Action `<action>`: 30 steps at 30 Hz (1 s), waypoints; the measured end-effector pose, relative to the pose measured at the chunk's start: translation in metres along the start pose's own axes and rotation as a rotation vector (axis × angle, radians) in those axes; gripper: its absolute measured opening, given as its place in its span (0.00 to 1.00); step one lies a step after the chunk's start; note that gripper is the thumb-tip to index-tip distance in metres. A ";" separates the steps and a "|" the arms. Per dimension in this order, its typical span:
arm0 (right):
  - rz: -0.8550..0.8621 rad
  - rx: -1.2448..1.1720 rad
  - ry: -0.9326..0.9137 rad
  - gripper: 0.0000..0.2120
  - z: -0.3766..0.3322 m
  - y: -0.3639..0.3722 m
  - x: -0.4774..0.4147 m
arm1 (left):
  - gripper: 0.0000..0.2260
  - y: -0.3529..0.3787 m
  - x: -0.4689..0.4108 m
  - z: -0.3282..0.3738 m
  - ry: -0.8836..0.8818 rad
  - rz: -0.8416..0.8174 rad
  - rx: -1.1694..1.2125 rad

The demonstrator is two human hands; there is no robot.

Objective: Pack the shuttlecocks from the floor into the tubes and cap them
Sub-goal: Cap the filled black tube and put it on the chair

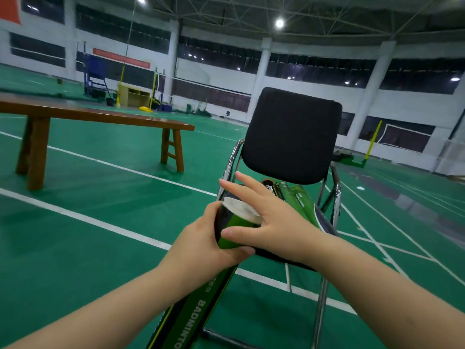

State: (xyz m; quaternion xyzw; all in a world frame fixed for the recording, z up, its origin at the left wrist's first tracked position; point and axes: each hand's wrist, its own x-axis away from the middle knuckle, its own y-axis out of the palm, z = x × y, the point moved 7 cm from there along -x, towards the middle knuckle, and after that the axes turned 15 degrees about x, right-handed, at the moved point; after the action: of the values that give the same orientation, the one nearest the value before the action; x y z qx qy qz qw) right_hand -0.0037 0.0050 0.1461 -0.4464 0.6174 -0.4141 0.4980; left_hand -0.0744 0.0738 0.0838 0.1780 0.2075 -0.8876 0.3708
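A long green and black shuttlecock tube (198, 306) marked BADMINTON slants up from the bottom of the view. My left hand (201, 245) grips it just below its top end. A pale cap (242, 210) covers that end, and my right hand (271, 220) lies over it with straight fingers, thumb against the tube's green side. Behind my hands, more green and black tubes (297, 197) lie on the seat of a black chair (292, 137). No loose shuttlecocks show on the floor.
The chair has a chrome frame (320, 311) and stands on the green court floor (100, 222) with white lines. A brown wooden bench (100, 117) is at the left. Net posts, a yellow cabinet (133, 95) and white walls are far behind.
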 end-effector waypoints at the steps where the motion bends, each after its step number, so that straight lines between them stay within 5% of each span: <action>1: -0.027 0.010 -0.020 0.34 -0.006 -0.002 0.004 | 0.28 0.002 0.005 0.007 0.017 -0.008 -0.006; 19: -0.218 -0.021 -0.024 0.35 -0.028 0.053 0.060 | 0.40 0.024 0.077 -0.003 -0.013 0.036 -0.140; 30: -0.075 0.058 0.067 0.43 -0.006 0.021 0.047 | 0.42 0.024 0.036 0.015 0.066 -0.047 -0.390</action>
State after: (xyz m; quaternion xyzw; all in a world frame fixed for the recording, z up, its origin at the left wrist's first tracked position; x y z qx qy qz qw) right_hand -0.0178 -0.0341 0.1157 -0.4406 0.6041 -0.4650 0.4741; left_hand -0.0830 0.0305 0.0740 0.1269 0.3916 -0.8327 0.3703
